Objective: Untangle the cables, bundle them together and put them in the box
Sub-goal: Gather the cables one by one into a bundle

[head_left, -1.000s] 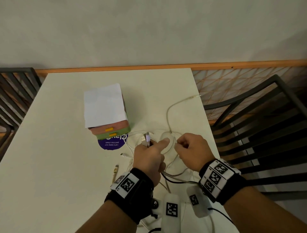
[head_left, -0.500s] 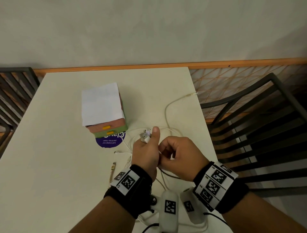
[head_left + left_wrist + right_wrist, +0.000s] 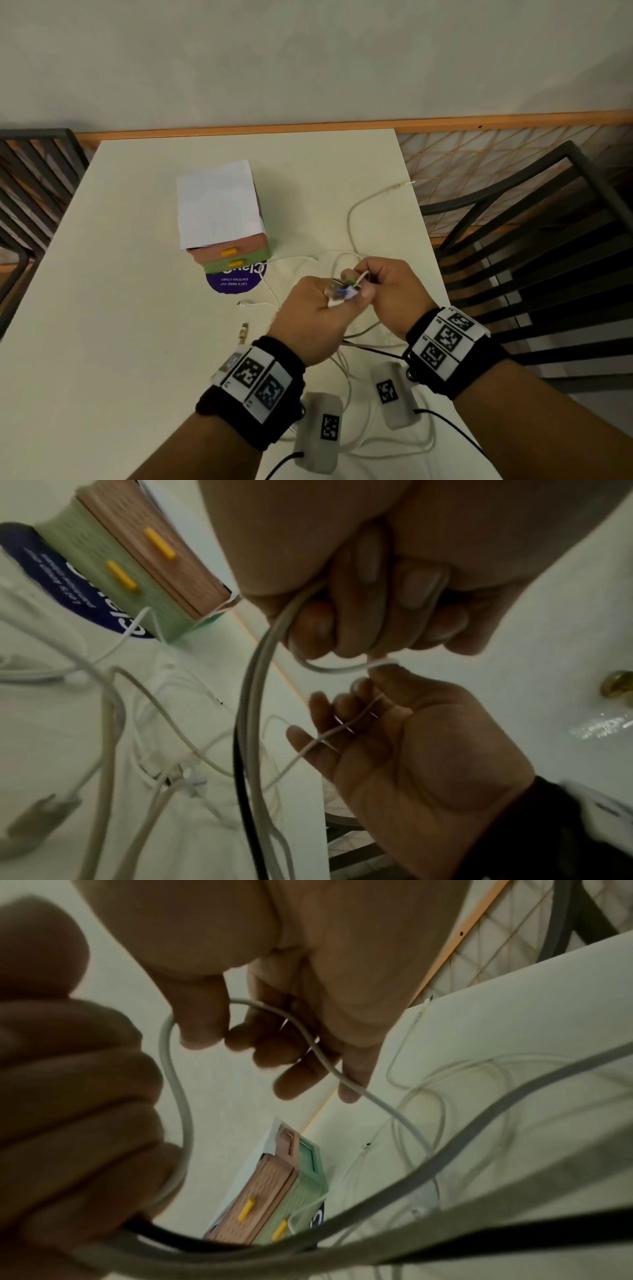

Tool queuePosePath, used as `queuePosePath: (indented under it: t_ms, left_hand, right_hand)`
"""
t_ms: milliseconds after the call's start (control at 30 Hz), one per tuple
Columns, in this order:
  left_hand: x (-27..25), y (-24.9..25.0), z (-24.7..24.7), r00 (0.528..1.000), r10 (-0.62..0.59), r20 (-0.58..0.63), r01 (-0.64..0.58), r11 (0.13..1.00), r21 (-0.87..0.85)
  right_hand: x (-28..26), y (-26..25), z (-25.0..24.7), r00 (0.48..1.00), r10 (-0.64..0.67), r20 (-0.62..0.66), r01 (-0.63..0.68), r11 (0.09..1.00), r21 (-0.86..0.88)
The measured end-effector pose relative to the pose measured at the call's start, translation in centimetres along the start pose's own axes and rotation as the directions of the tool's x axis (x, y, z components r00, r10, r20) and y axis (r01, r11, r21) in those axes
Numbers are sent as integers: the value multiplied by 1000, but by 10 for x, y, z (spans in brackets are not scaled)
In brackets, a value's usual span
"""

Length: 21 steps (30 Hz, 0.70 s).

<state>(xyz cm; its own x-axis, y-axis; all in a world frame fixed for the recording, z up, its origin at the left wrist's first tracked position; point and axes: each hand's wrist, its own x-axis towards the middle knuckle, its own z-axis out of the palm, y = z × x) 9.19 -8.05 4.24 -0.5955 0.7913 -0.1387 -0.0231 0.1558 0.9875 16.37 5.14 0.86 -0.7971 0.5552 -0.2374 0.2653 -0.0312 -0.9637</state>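
Observation:
Several white cables (image 3: 350, 219) and a black one lie tangled on the white table (image 3: 120, 308). My left hand (image 3: 342, 295) grips a bunch of cable plugs and cords, seen running down from its curled fingers (image 3: 369, 626) in the left wrist view. My right hand (image 3: 365, 278) is close beside it and pinches a thin white cable (image 3: 178, 1096) between thumb and fingers (image 3: 298, 1053). That cable crosses its fingers (image 3: 329, 723). The box (image 3: 236, 253), pink over green with yellow handles and white paper on top, stands to the left of both hands.
A round purple sticker (image 3: 236, 282) lies under the box. Two loose plugs (image 3: 244, 333) rest on the table left of my left hand. Dark slatted chairs stand at the right (image 3: 531, 240) and left (image 3: 30, 192). The table's right edge (image 3: 419, 219) is near my right hand.
My hands came together and rose off the table. The right hand left the cable loop and now pinches a cable by the plugs in my left hand.

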Motion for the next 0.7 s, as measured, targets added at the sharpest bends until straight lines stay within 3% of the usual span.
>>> queuePosePath:
  t_ms: [67, 133, 200, 333, 433, 500, 567, 633, 700]
  left_hand:
    - [0, 2, -1, 994, -2, -113, -3, 999, -44]
    - [4, 6, 1, 952, -120, -281, 59, 975, -215]
    - [6, 7, 2, 937, -152, -313, 73, 965, -252]
    - [3, 1, -4, 989, 66, -134, -43, 984, 171]
    - [3, -13, -3, 999, 50, 4, -46, 895, 444]
    - [3, -9, 4, 1000, -10, -15, 15, 941, 337]
    - [5, 2, 14, 989, -113, -95, 116, 993, 24]
    - [13, 13, 18, 935, -263, -237, 200, 945, -257]
    - [17, 16, 18, 879, -320, -353, 210, 925, -316]
  right_hand:
    - [3, 0, -3, 998, 40, -48, -35, 994, 100]
    - [3, 1, -6, 995, 57, -79, -41, 982, 183]
    - [0, 2, -10, 995, 37, -95, -22, 986, 164]
    - [-4, -5, -18, 994, -22, -109, 48, 969, 240]
    - [-5, -14, -24, 996, -64, -68, 82, 950, 300]
    - [-8, -18, -23, 996, -93, -8, 92, 960, 264]
    - [-14, -18, -18, 993, -107, 56, 96, 981, 166]
    - [-20, -16, -12, 988, -69, 140, 47, 987, 155]
    - [-23, -13, -7, 975, -37, 219, -8, 980, 198]
